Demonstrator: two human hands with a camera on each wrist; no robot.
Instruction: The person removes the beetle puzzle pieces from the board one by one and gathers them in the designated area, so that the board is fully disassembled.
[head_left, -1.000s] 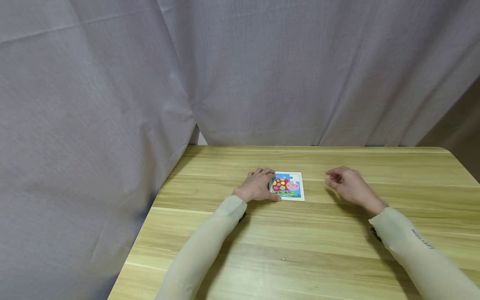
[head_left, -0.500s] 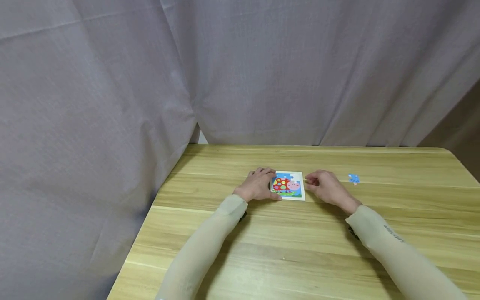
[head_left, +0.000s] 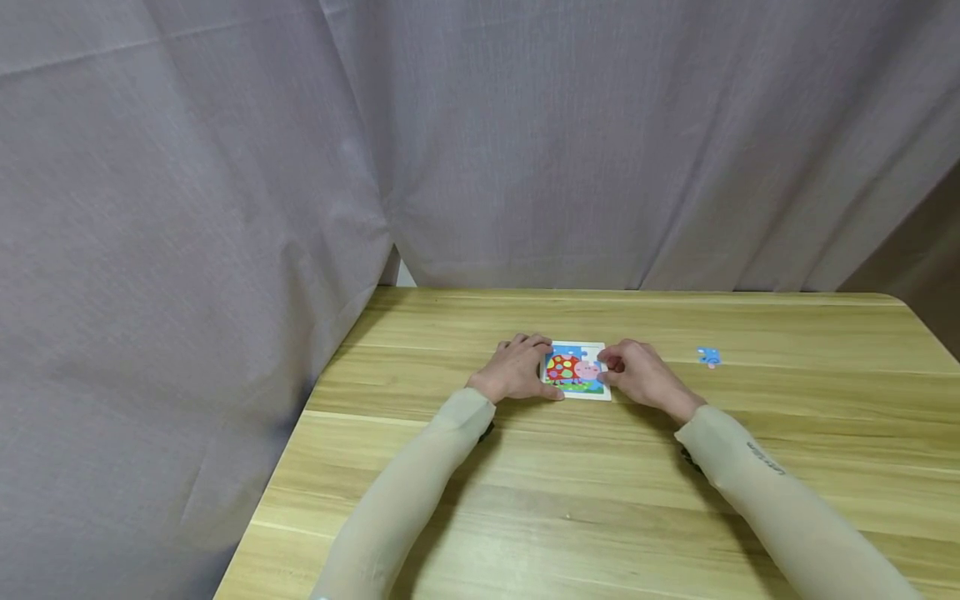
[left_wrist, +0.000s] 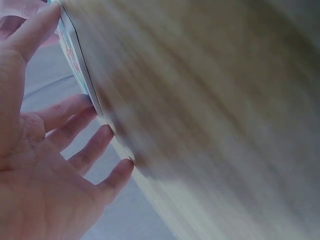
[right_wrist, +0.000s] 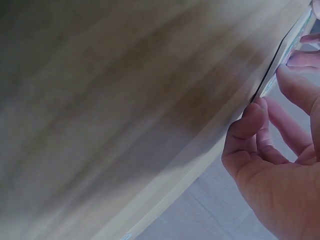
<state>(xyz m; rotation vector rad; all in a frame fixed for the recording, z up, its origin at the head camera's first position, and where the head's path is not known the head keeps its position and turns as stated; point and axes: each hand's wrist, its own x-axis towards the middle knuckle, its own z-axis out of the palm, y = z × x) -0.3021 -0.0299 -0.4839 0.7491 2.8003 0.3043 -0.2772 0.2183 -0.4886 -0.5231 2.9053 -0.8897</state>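
- Centrally in the head view, the puzzle (head_left: 564, 367) lay flat on the wooden worktop (head_left: 570, 500), between the two hands. It showed a red ladybird with coloured spots and a pink face, against blue sky and green grass, inside a white border (head_left: 588, 397). A white gap was visible toward its upper right corner.
- In that same view, the left hand (head_left: 519, 369) was spread wide at the puzzle's left end, thumb at the near edge and a finger at the far one. The right hand (head_left: 639, 375) was narrow, its fingertips over the right edge beside the gap; whether it pinched a piece could not be told. A loose blue piece (head_left: 708, 356) lay farther right.
- Half a second earlier, the right hand had been just outside the right edge; a second earlier, it had been well apart from the puzzle. The left hand had stayed in place.
- In the left wrist view, the puzzle appeared nearly edge-on, thin and pale-rimmed, with the left hand's thumb and fingers apart along it.
- In the right wrist view, the right hand's fingers were bent close together at the puzzle's edge; their contents could not be made out.
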